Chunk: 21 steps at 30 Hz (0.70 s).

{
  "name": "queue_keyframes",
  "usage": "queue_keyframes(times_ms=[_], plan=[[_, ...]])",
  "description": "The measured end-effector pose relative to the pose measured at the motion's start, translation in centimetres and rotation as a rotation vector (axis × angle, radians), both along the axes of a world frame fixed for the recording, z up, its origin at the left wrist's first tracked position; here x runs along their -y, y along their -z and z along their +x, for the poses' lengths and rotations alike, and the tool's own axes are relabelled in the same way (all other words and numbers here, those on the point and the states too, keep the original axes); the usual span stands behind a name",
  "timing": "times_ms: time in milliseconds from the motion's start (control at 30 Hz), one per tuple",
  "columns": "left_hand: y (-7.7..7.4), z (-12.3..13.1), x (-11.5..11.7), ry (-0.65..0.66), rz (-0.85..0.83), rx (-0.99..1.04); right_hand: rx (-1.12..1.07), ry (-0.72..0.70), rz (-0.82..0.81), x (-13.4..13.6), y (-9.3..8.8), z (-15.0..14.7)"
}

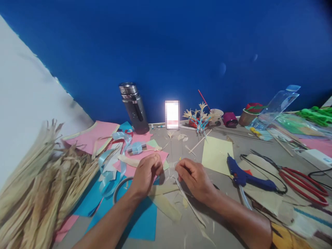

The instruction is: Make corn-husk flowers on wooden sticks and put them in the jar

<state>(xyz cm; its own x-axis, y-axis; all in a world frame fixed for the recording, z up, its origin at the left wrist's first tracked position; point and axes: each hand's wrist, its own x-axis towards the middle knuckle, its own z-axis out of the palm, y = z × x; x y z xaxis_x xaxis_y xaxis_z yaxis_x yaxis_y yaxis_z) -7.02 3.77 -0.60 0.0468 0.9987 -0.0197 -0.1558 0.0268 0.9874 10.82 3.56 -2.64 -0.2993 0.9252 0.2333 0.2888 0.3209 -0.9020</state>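
My left hand (145, 172) rests on the table with its fingers curled shut, over pink paper (145, 155) and a pale dried-leaf strip. My right hand (193, 175) is closed in a pinch, a long thin dried strip (187, 200) trailing from under it toward me. What either hand's fingers grip is too small to make out. The two hands are a short gap apart. Blue paper (141, 218) lies beneath my left forearm.
A heap of dried husks (36, 183) fills the left. A dark flask (134, 107) and a bright phone (172, 114) stand at the blue wall. A blue glue gun (246, 176), red scissors (303, 180), yellow paper (217, 154), ribbon (114, 162) and cups (249, 116) lie around.
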Motion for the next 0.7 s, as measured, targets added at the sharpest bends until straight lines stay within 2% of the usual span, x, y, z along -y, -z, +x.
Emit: queue_keyframes(times_ms=[133, 200, 333, 433, 533, 700], plan=[[0.2, 0.2, 0.0, -0.059, -0.019, -0.213, -0.11, -0.012, -0.097, 0.2, 0.0, -0.2], [0.4, 0.3, 0.0, -0.098, 0.0, -0.24, -0.203, 0.0, -0.174, 0.2, 0.1, -0.4], [0.6, 0.3, 0.1, -0.057, 0.018, -0.314, -0.4, 0.021, -0.316, -0.1, 0.2, -0.7], [0.7, 0.6, 0.6, -0.042, 0.07, -0.411, -0.469, 0.024, -0.391, -0.2, 0.2, -0.8], [1.0, 0.8, 1.0, -0.05, 0.1, -0.386, -0.502, 0.031, -0.418, -0.2, 0.1, -0.8], [1.8, 1.0, 1.4, 0.005, -0.036, -0.269, -0.528, 0.031, -0.443, -0.2, -0.2, -0.9]])
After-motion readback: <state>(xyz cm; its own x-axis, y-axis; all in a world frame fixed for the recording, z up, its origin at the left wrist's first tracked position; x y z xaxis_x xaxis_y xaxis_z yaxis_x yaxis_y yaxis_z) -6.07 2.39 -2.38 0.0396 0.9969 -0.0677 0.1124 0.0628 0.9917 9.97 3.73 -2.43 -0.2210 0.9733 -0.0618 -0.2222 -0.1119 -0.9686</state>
